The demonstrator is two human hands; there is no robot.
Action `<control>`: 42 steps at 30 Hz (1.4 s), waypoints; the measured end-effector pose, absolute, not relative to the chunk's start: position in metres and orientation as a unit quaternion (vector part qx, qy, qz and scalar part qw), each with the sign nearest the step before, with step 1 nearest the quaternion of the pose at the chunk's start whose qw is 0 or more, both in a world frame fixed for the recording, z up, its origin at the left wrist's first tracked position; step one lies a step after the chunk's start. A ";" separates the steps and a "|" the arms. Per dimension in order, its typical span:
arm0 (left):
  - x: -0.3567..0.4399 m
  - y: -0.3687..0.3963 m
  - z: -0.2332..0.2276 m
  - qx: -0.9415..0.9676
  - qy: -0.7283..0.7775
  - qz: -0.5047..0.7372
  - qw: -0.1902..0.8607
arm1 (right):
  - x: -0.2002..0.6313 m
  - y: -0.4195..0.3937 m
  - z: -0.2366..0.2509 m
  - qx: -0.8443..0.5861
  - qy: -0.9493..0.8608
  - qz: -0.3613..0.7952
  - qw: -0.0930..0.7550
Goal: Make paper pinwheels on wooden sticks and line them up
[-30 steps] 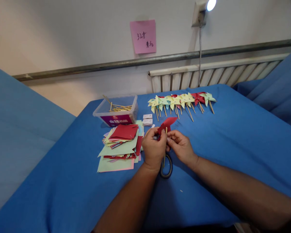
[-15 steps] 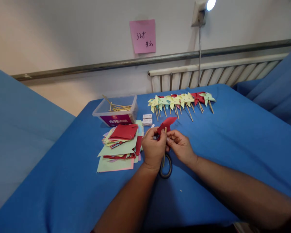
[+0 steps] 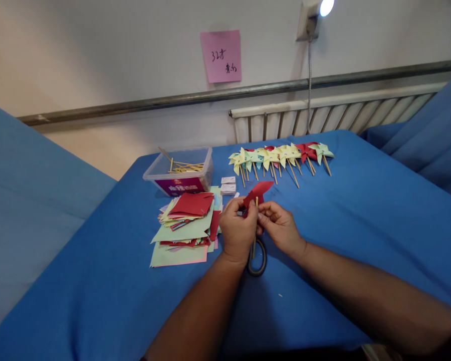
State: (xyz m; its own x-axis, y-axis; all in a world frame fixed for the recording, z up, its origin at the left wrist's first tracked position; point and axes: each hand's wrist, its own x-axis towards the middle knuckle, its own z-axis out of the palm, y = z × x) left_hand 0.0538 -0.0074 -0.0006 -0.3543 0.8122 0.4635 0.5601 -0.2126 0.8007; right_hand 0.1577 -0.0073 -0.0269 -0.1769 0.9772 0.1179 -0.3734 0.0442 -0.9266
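Observation:
Over the middle of the table, my left hand (image 3: 239, 228) is closed around a red paper pinwheel (image 3: 260, 190) and its thin wooden stick (image 3: 254, 246). The stick's top end shows just above the left thumb, against the red paper. My right hand (image 3: 280, 228) pinches at the same pinwheel from the right, thumb and fingertips together beside the stick. What lies between those fingertips is too small to make out. Below the hands rests a dark scissors handle (image 3: 257, 271); the blades are hidden.
Left of the hands is a pile of coloured paper squares (image 3: 184, 228). Behind it stands a clear plastic box (image 3: 206, 173) with wooden sticks. Two small white boxes (image 3: 228, 185) sit beside it. Finished pinwheels (image 3: 285, 155) lie in a row at the back, near the radiator (image 3: 323, 105).
The red paper's tip has shifted very slightly left. Both hands hold nearly the same pose, and everything on the table stays where it was.

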 end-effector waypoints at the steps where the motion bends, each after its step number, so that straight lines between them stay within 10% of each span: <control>1: 0.054 -0.008 0.000 0.555 0.618 0.544 0.117 | 0.158 -0.007 -0.027 -0.326 -0.465 0.610 0.553; 42: 0.056 -0.011 0.005 0.592 0.589 0.542 0.092 | 0.157 -0.005 -0.027 -0.320 -0.457 0.607 0.566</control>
